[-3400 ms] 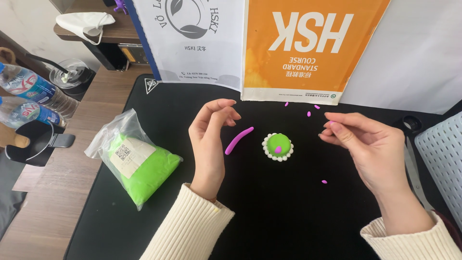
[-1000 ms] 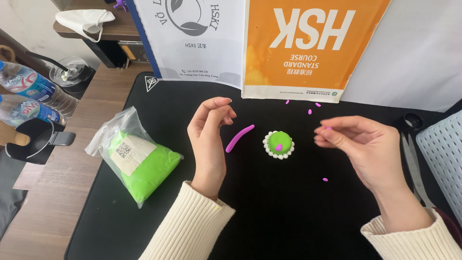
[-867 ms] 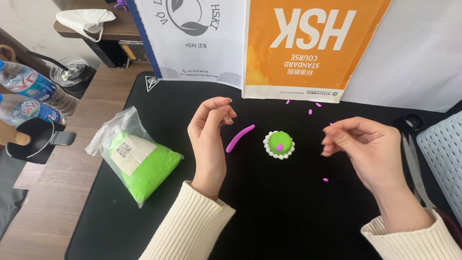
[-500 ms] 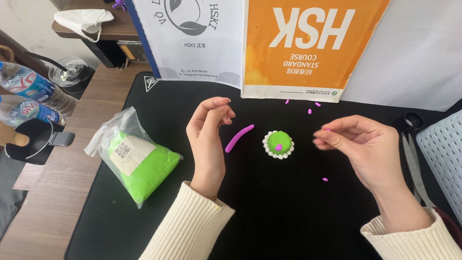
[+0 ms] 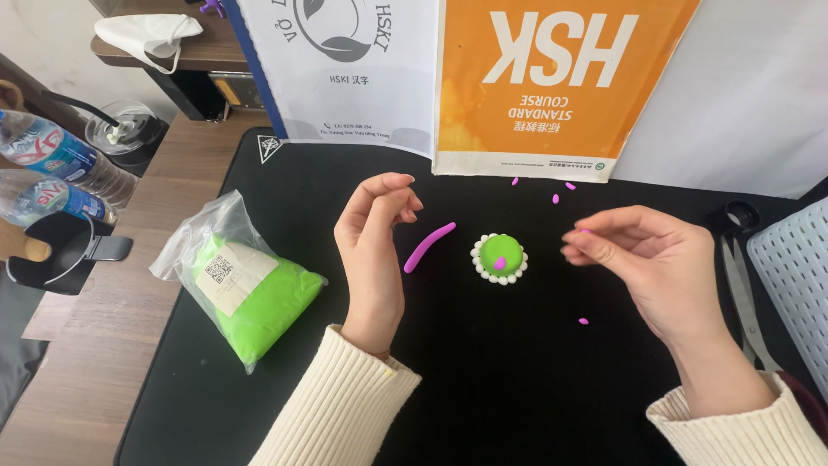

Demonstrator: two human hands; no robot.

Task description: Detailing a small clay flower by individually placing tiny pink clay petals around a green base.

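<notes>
A small green clay dome (image 5: 498,255) ringed with white beads and bearing one pink dot lies on the black mat (image 5: 483,388). A pink clay roll (image 5: 429,247) rests just left of it. My left hand (image 5: 373,246) stands on its edge beside the roll, fingers loosely curled and empty. My right hand (image 5: 649,259) hovers to the right of the dome, thumb and fingertips pinched together on a tiny pink clay bit (image 5: 586,230). Loose pink crumbs (image 5: 555,198) lie behind the dome, and one more crumb (image 5: 584,321) lies under my right hand.
A clear bag of green clay (image 5: 250,298) lies at the mat's left. Water bottles (image 5: 52,155), a black cup holder (image 5: 60,250) and a lidded cup (image 5: 125,129) crowd the wooden table's left. Scissors (image 5: 743,267) and a white perforated basket (image 5: 798,276) sit right; an orange board (image 5: 552,86) stands behind.
My right hand has wavered slightly left and right beside the dome, its fingertips working together. My left hand, the roll and the dome have stayed put.
</notes>
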